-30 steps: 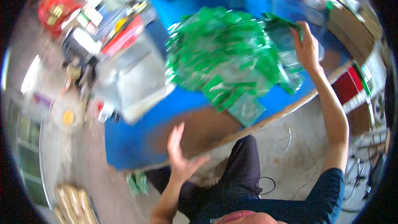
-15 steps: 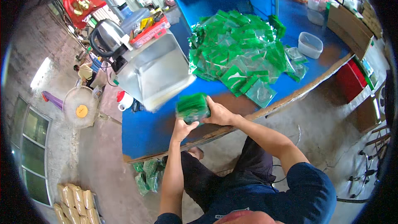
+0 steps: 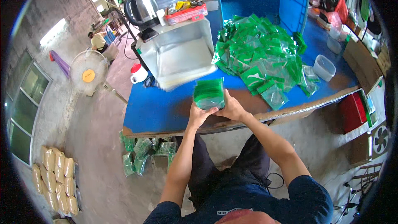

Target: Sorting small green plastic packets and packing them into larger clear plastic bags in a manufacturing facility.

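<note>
Between my two hands is a thick stack of green and clear plastic packets (image 3: 209, 93), held above the near part of the blue table (image 3: 153, 110). My left hand (image 3: 200, 114) closes round the stack's lower left corner, thumb across its near side. Gripping the lower right side is my right hand (image 3: 233, 107). Beyond and to the right lies a heap of loose green and clear packets (image 3: 259, 52), spilling from a blue plastic bin (image 3: 261, 2) tipped on its side. At the left, an open metal-grey tray (image 3: 182, 58) holds what looks like clear plastic film.
A steel kettle (image 3: 141, 8) and a red box of small tools (image 3: 186, 14) stand behind the tray. A clear plastic tub (image 3: 324, 68) sits right of the heap. On the floor are a fan (image 3: 88, 72), green bundles (image 3: 143, 151) and tan sacks (image 3: 56, 178). A person (image 3: 98, 41) is far left.
The view has swung, so the table's things sit further right in it. The stack is now more upright and steadier, with both hands still gripping it.
</note>
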Tool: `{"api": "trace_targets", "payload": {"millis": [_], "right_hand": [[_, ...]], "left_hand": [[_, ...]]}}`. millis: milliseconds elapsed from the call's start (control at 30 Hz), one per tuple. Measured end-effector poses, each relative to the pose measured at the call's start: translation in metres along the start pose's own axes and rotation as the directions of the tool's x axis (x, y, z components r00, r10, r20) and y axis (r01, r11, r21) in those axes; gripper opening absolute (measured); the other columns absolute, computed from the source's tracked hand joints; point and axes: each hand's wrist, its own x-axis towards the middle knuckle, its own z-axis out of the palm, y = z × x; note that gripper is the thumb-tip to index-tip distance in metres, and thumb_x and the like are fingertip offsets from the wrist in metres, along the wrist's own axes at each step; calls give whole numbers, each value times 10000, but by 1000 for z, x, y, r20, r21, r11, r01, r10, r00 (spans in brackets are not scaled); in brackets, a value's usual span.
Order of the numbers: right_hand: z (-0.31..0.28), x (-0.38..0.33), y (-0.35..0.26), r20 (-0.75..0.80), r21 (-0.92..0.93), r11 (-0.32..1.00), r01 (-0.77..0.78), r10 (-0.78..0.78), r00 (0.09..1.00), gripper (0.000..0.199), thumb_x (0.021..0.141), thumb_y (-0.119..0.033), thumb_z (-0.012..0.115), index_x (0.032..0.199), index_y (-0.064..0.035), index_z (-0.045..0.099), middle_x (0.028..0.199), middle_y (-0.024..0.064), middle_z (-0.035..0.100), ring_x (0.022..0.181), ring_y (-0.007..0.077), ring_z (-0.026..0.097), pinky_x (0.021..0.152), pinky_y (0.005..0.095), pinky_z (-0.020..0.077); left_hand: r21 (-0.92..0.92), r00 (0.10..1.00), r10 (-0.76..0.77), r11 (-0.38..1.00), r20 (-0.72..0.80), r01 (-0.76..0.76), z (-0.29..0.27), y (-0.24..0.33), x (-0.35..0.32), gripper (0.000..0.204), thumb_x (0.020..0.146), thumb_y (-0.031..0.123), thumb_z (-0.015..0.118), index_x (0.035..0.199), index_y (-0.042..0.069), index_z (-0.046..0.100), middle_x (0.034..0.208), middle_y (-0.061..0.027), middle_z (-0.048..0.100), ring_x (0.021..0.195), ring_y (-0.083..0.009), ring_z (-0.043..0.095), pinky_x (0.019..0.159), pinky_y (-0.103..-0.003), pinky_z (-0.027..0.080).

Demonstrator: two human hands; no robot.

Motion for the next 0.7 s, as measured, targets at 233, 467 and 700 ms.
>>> {"api": "trace_targets", "payload": {"millis": [233,467,700], "right_hand": [[-34,-39,-78,6,-180,984,19,-18,1000,1100,678,-523,811,1415,73,254,1027,307,650,970,449,641,822,477,522],[-56,-79,-79,122,252,968,13,-45,992,1128,589,-464,906,1435,-13,312,759,136,612,687,229,620,660,367,503],[-35,-102,-79,-92,382,902,199,-177,980,617,688,-197,883,1199,-42,573,787,3,576,684,77,539,626,247,476]], "left_hand": [[-311,894,-286,934,-346,179,27,2,-39,484,873,352,720,1221,39,600,1109,-48,656,1008,-171,620,869,-349,511],[-937,929,-274,175,248,302,26,12,-74,451,923,520,558,1148,136,634,1135,-73,666,1031,-250,638,890,-456,535],[-964,897,-402,102,185,245,30,26,-104,335,923,321,584,1162,92,639,1161,-113,662,1052,-316,631,851,-519,559]]}}
